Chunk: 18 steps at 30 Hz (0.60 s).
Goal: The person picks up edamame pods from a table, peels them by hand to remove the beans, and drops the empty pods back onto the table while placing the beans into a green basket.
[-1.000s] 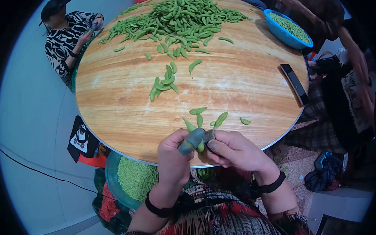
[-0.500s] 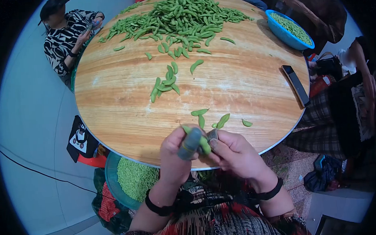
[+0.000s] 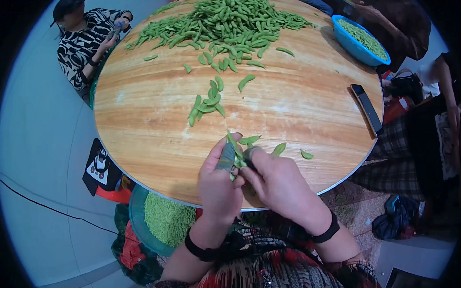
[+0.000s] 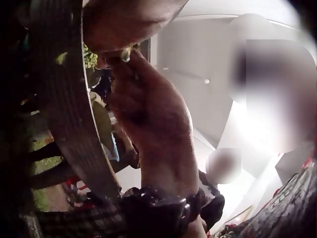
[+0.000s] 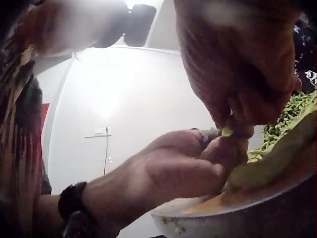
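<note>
Close over the table's near edge, my left hand [image 3: 216, 182] pinches a green soybean pod [image 3: 238, 158] whose tip points away from me. A grey-green cover [image 3: 226, 157] sits on the left thumb. My right hand [image 3: 288, 185] grips the pod's other side, with a dark cover on one digit. Both hands meet in the right wrist view, where a bit of green pod [image 5: 227, 132] shows between the fingertips. Just beyond them on the wooden table [image 3: 164, 136] lie a few loose pods, one of them a pod [image 3: 279, 149] right beside the right hand.
A large heap of pods [image 3: 231, 22] covers the far side, with a smaller cluster [image 3: 206, 104] nearer. A phone [image 3: 366, 109] and a blue basin [image 3: 361, 40] of shelled beans stand at the right. Below the left edge is a green basin [image 3: 164, 220] of beans. Other people sit around.
Both hands have moved slightly up and away from me over the table. The right hand has turned over the pod, which stood tilted between the hands before. The loose pods lie as before.
</note>
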Each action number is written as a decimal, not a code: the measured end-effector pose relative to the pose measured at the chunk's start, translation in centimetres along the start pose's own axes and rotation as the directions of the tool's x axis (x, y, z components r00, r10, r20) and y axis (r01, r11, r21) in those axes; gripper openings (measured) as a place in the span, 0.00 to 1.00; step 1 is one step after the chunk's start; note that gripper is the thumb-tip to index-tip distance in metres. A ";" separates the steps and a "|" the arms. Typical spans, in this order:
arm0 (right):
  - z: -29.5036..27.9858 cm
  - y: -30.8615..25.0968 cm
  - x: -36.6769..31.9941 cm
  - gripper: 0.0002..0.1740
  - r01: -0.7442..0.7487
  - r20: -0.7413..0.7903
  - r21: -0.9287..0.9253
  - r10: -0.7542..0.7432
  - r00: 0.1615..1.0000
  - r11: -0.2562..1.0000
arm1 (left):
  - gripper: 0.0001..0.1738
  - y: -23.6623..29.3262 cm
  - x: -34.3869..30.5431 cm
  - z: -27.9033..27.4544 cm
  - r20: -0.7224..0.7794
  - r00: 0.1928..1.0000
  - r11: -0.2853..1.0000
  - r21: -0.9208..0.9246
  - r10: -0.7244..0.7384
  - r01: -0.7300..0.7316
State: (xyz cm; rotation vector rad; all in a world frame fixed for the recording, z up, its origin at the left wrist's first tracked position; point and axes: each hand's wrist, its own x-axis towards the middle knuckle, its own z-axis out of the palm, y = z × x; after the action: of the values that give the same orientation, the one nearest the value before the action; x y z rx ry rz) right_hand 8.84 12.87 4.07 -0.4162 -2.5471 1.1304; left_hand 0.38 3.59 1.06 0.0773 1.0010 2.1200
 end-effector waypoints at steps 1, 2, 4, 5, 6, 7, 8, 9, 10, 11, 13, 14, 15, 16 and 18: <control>0.4 0.1 -0.2 0.07 0.083 0.004 -0.112 -0.084 0.996 0.990 | 0.14 -0.4 -0.1 0.4 -0.003 1.000 1.000 0.002 0.000 0.000; 0.6 0.1 -0.3 0.06 0.166 0.016 -0.222 -0.167 0.986 0.961 | 0.13 -0.9 -0.1 1.0 -0.061 0.996 0.997 0.055 0.059 -0.056; 0.7 0.0 -0.5 0.07 0.192 0.002 -0.260 -0.199 0.980 0.946 | 0.13 -1.2 0.0 1.3 -0.114 0.986 0.988 0.114 0.119 -0.106; 0.7 0.1 -0.5 0.06 0.211 0.006 -0.291 -0.219 0.976 0.933 | 0.13 -1.2 0.0 1.3 -0.102 0.985 0.982 0.142 0.139 -0.124; 0.8 0.2 -0.5 0.06 0.232 0.012 -0.323 -0.241 0.970 0.918 | 0.14 -1.3 0.0 1.3 -0.089 0.983 0.975 0.168 0.162 -0.145; 0.8 0.5 -0.3 0.06 0.233 0.011 -0.324 -0.242 0.970 0.917 | 0.14 -1.2 0.0 1.1 -0.087 0.983 0.975 0.169 0.163 -0.147; 0.8 0.8 -0.2 0.06 0.195 -0.005 -0.226 -0.201 0.980 0.955 | 0.15 -0.9 -0.1 0.5 -0.045 0.992 0.980 0.169 0.114 -0.105; 0.8 0.9 -0.2 0.07 0.155 -0.015 -0.124 -0.158 0.987 0.980 | 0.17 -0.8 -0.2 0.1 -0.005 0.998 0.983 0.171 0.065 -0.063; 1.0 0.9 -0.3 0.07 0.157 -0.016 -0.121 -0.160 0.987 0.980 | 0.17 -0.8 -0.2 -0.2 -0.005 0.998 0.983 0.173 0.067 -0.065; 1.2 0.7 -0.4 0.07 0.135 -0.053 -0.112 -0.141 0.989 0.985 | 0.18 -0.7 -0.3 -0.5 0.013 0.999 0.986 0.156 0.052 -0.054; 1.7 0.7 -0.6 0.08 0.114 -0.090 -0.103 -0.124 0.988 0.988 | 0.20 -0.8 -0.6 -0.5 0.032 0.999 0.989 0.138 0.040 -0.044; 2.1 0.7 -0.7 0.07 0.129 -0.134 -0.143 -0.149 0.980 0.981 | 0.21 -0.8 -0.8 -0.1 0.007 0.999 0.996 0.084 0.042 -0.042; 2.4 0.6 -0.9 0.07 0.143 -0.176 -0.184 -0.176 0.969 0.972 | 0.21 -0.9 -1.0 0.1 -0.019 0.999 0.999 0.028 0.043 -0.042; 2.5 0.4 -1.1 0.07 0.145 -0.175 -0.186 -0.178 0.968 0.972 | 0.21 -1.0 -1.2 0.0 -0.019 0.999 0.999 0.026 0.046 -0.045; 2.8 -0.1 -1.4 0.07 0.126 -0.185 -0.297 -0.187 0.965 0.947 | 0.23 -1.3 -1.5 -0.2 -0.071 0.996 0.998 -0.031 0.052 -0.054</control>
State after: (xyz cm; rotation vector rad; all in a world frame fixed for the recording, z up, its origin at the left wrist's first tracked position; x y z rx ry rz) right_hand 8.99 10.48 2.12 -0.3696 -2.5037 0.6292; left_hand 2.14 3.00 0.43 0.0133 1.0154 2.1999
